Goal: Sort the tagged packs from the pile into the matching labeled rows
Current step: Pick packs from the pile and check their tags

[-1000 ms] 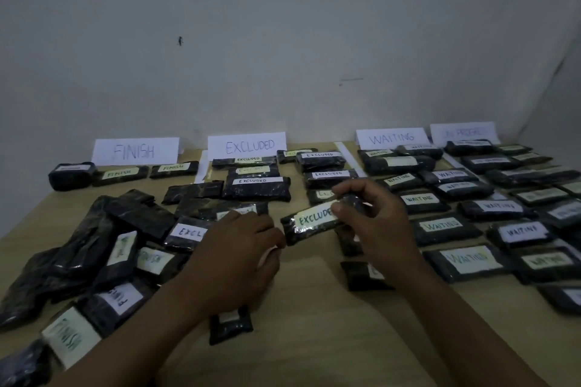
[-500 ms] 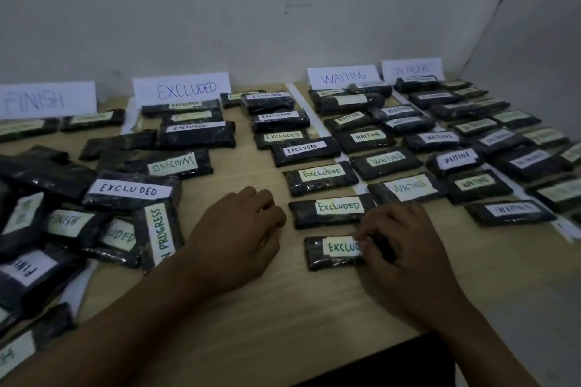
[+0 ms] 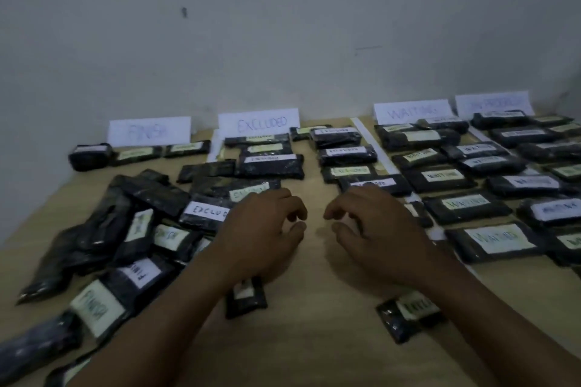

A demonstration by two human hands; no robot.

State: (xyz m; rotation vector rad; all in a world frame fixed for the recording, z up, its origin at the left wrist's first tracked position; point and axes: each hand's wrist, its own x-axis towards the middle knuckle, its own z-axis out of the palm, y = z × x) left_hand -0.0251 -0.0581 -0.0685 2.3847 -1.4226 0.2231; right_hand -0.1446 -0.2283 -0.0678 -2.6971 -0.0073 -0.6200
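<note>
Both hands hover low over the wooden table (image 3: 314,349), fingertips facing each other. The left hand (image 3: 261,236) and the right hand (image 3: 380,236) have loosely curled fingers and grip nothing.

The unsorted pile (image 3: 125,229) of dark tagged packs lies left of the left hand, its packs overlapping at every angle. One pack tagged EXCLUDED (image 3: 207,212) sits at the pile's right edge, long axis left to right, with its right end hidden by the left hand. Sorted packs lie crosswise, tags facing the person, below the FINISH card (image 3: 149,131), the EXCLUDED card (image 3: 259,122) and the WAITING card (image 3: 412,111). The fourth card (image 3: 495,104) is too blurred to read. A white paper strip (image 3: 374,148) divides the EXCLUDED column (image 3: 345,155) from the WAITING rows (image 3: 452,176).

Bare wood runs between the hands and down to the near edge. The right hand covers the lower part of the EXCLUDED column. A small pack (image 3: 246,295) shows under the left wrist, long axis pointing away from the person. A tilted pack (image 3: 399,314) is half hidden under the right forearm, its tag smeared.
</note>
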